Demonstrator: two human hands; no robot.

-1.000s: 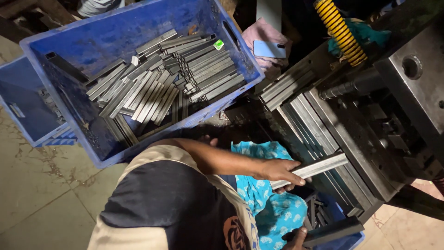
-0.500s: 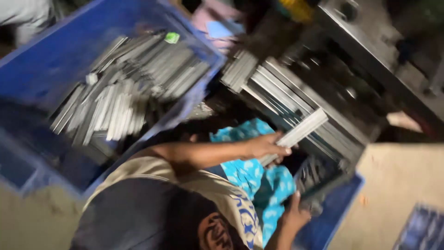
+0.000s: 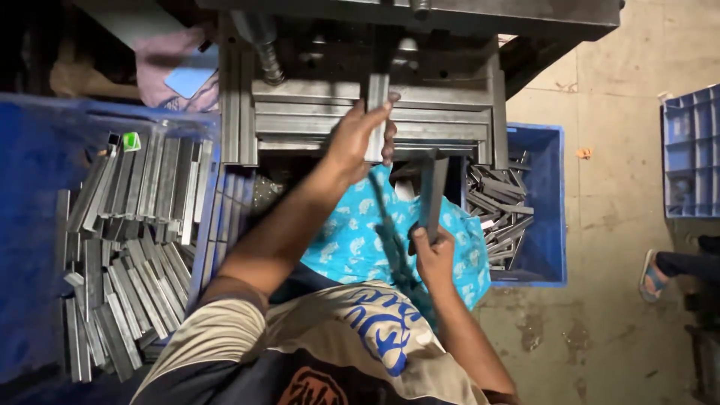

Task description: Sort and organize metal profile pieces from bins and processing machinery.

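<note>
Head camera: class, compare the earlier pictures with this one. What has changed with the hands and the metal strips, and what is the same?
The left hand has carried its metal strip up onto the press bed. The right hand, earlier low and partly hidden, now holds a dark strip upright. The left crate of strips and the blue cloth remain as before.

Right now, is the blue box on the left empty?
No, the blue crate on the left is full of grey metal strips lying in piles.

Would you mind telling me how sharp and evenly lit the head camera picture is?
Head view: sharp, no motion blur; left hand and metal strips in the blue crate show clearly; the machine's upper corners and the picture's lower edge fall into deep shadow; the concrete floor is brighter.
</note>
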